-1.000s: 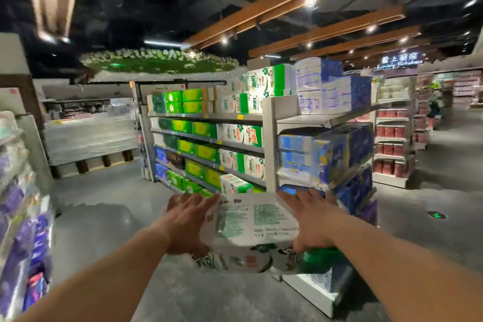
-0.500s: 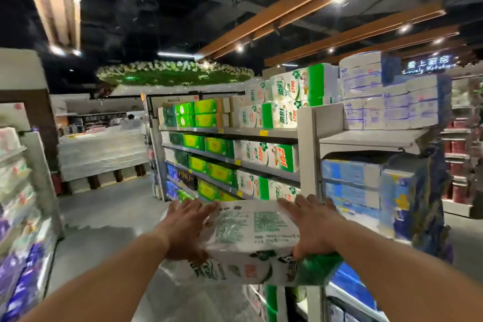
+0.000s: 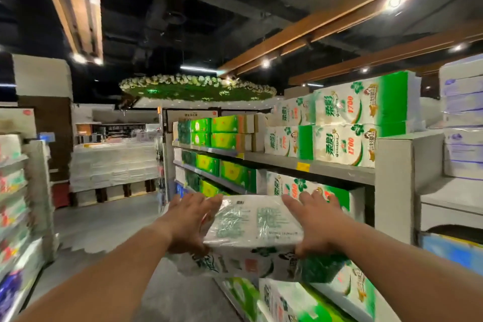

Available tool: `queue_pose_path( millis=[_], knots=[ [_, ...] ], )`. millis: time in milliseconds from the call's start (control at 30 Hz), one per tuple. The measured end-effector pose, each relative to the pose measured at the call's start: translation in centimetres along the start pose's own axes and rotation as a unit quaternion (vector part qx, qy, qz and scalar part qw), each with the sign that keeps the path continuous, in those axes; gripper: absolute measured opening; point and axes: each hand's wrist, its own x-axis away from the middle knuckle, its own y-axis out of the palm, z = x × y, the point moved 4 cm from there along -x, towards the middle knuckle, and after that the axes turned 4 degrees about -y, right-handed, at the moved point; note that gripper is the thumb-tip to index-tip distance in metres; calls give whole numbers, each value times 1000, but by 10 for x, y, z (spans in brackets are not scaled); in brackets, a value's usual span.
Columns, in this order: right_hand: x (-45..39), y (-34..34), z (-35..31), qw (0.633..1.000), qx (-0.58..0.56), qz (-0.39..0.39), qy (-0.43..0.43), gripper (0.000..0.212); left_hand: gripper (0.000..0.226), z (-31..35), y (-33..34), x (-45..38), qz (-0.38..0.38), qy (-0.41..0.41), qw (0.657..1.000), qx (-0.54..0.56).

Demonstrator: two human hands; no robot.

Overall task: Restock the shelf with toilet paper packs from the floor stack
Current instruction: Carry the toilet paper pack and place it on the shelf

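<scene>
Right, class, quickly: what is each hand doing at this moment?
Left hand: holding the toilet paper pack by its left side.
Right hand: holding its right side.

Print on the held toilet paper pack (image 3: 254,219) too blurred to read; left-side shelf goods (image 3: 13,191) smeared.

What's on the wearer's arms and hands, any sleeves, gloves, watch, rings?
Both forearms are bare as far as the frame shows: no sleeves, no gloves, no watch or wristband. The left hand shows no jewellery. The right hand may carry a ring: there is a small pale glint on one of its fingers, too blurred to confirm.
</scene>
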Motion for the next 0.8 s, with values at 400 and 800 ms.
queue_pose_path(
  millis=[400, 800],
  knots=[
    [-270, -1, 76, 988, 64, -1, 139, 121, 136, -115, 54, -352, 78, 138, 987, 5],
    [-470, -27, 179, 960, 151, 97, 213, 120, 134, -156, 51, -622, 241, 189, 949, 70]
  ],
)
